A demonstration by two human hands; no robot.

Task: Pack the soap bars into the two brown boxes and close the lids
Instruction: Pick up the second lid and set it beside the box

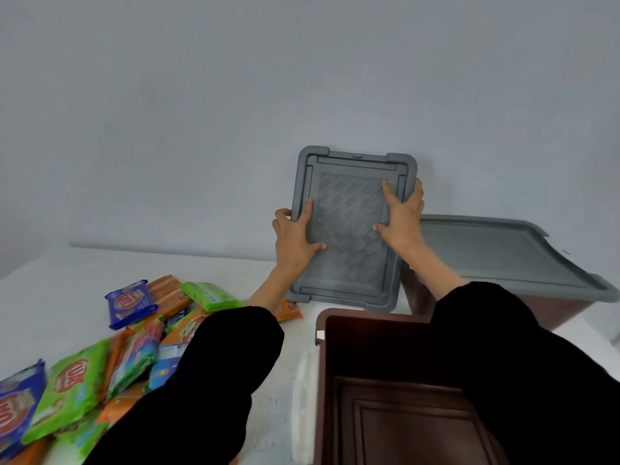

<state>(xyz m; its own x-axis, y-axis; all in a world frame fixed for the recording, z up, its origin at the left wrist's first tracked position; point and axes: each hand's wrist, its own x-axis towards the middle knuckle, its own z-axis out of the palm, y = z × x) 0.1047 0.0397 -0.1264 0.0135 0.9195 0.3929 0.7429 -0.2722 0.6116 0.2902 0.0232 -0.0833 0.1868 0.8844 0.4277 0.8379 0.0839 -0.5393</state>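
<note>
A grey lid (pixel 349 229) stands nearly upright against the back wall. My left hand (pixel 295 236) grips its left edge and my right hand (pixel 402 219) grips its right edge. Below it, an open brown box (pixel 396 391) sits at the lower middle with nothing inside; my right sleeve covers part of it. A second brown box (pixel 550 313) stands at the right with its grey lid (pixel 510 256) on top. Soap bars (pixel 73 380) in green, blue and orange wrappers lie in a pile at the lower left, partly hidden by my left sleeve.
The white table (pixel 84 276) runs back to a plain grey wall (pixel 235 112). A white latch (pixel 303 407) sticks out on the open box's left side.
</note>
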